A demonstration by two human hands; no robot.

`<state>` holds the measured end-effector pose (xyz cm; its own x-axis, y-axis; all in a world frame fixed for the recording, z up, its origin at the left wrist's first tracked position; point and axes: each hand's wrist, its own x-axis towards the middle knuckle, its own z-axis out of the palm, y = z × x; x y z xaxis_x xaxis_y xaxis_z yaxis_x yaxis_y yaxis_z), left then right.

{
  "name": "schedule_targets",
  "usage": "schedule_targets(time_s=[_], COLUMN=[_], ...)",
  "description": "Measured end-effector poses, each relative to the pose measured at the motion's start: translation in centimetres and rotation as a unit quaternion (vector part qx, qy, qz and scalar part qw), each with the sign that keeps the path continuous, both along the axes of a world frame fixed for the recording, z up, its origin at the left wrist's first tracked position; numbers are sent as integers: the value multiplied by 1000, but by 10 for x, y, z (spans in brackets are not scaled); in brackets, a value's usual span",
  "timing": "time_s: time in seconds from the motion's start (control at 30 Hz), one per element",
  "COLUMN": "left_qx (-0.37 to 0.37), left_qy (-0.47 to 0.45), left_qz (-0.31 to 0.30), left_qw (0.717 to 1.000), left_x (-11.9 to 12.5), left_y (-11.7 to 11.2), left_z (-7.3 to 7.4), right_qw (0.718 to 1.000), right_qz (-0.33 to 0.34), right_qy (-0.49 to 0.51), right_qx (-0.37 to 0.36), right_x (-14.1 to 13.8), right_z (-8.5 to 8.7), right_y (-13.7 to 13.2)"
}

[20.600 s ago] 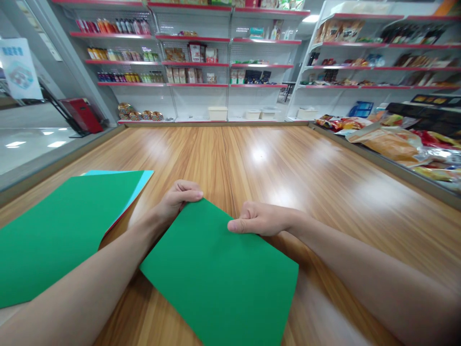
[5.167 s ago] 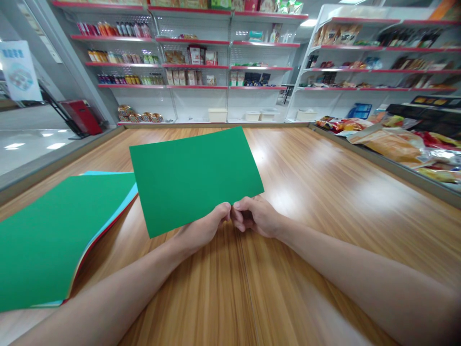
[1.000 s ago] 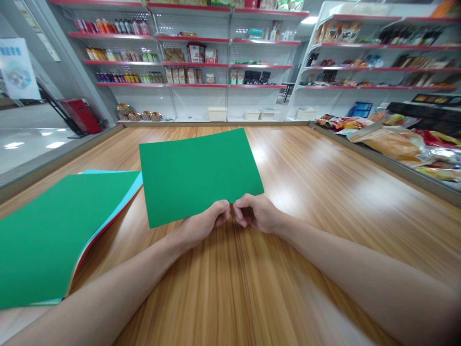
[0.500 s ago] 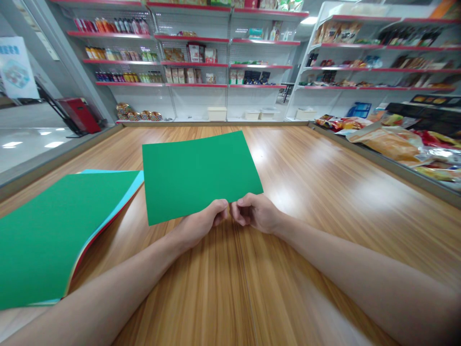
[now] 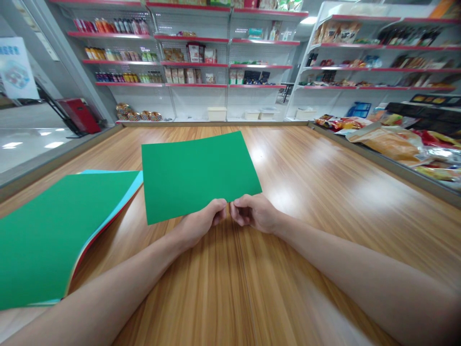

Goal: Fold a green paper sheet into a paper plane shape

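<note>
A green sheet of paper (image 5: 196,173) is held up over the wooden table (image 5: 324,192), tilted away from me. My left hand (image 5: 200,225) pinches its near edge with closed fingers. My right hand (image 5: 252,214) pinches the same edge just to the right, thumb and fingers pressed together. The two hands almost touch at the middle of the near edge.
A stack of coloured sheets (image 5: 54,230), green on top with blue and red beneath, lies at the left. Snack bags (image 5: 392,142) fill a counter at the right. Store shelves (image 5: 194,62) with goods stand behind the table's far edge.
The sheet has sunk slightly and shifted a little left over the last second. Both hands keep their pinch on the near edge.
</note>
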<state>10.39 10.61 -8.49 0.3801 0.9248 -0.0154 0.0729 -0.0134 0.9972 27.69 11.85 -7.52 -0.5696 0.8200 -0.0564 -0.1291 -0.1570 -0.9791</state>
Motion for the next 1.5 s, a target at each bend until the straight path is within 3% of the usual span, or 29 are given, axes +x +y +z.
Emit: schedule_targets(time_s=[0.3,0.6,0.9,1.23,1.5], left_qx=[-9,8,-17,-18,-12], left_qy=[7,-1,-36,-32,-10], left_qz=[2,-24,-42,-19,35], left_qw=[1000,1000,998,999,999], left_x=[-2,1,0,1,-2], left_y=[1,-1,1,0,0], left_z=[-3,6,0,2,0], right_qw=[1000,1000,1000,998,999], right_qz=[-6,-7,14,28,-34], right_qy=[-9,-17,15,56,32], right_qx=[-7,-9,-10,-20,21], right_x=[-1,-1,1,2,6], right_z=[-4,-5,-7,-12,-2], right_y=[1,1,2,4,7])
